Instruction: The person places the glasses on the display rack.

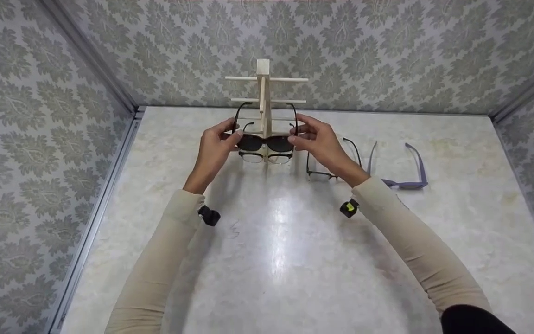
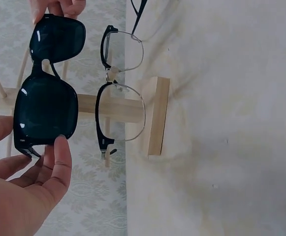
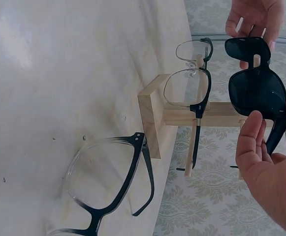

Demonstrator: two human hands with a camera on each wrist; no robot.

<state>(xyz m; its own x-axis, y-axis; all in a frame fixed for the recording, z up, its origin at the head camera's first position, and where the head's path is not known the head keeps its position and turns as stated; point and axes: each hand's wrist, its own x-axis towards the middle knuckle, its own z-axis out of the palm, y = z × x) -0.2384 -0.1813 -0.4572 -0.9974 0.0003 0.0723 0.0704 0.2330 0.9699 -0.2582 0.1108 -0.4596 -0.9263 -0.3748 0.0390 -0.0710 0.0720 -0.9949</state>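
Note:
Black sunglasses (image 1: 280,144) with dark lenses are held level at the wooden display rack (image 1: 263,67), their temples pointing back on either side of its post. The left hand (image 1: 215,146) pinches their left end between thumb and fingers, and the right hand (image 1: 322,141) grips the right end the same way. A rack peg shows at the nose bridge in the right wrist view; whether it bears their weight, I cannot tell. Just below, clear-lensed glasses with a dark browline (image 2: 99,118) hang on a lower part of the rack, untouched.
Black-framed clear glasses (image 3: 118,194) stand on the marbled table (image 1: 267,297), right of the rack and partly behind the right forearm. Farther right are purple-framed glasses (image 1: 410,185). Bare upper pegs (image 1: 290,80) stick out sideways, and a patterned wall (image 1: 387,51) rises behind.

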